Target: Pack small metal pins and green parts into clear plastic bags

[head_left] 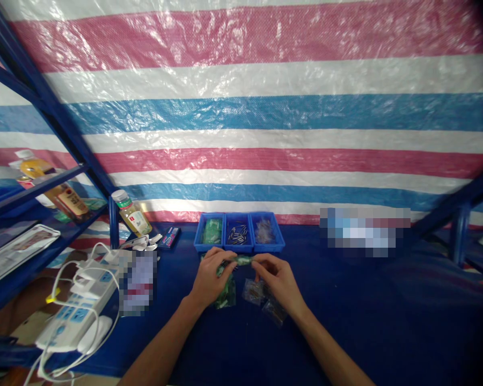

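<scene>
Between my two hands a small green packet [243, 260] is stretched level, just in front of the blue bins. My left hand [213, 276] pinches its left end, and my right hand [276, 276] pinches the right end. Under my left hand lie more green packets [226, 295]. Clear bags with small brownish parts [254, 291] rest beside and below my right hand. Three joined blue bins stand behind: the left bin holds green packets [212, 231], the middle one thin metal pieces [237, 234], the right one clear plastic bags [264, 231].
At the left are a power strip [78, 311] with white cables, a drink bottle [132, 214], a small dark blue box [169, 237] and a blue metal shelf frame [113, 220]. A striped sheet [265, 112] hangs behind the blue table [346, 321]. Two areas are pixelated.
</scene>
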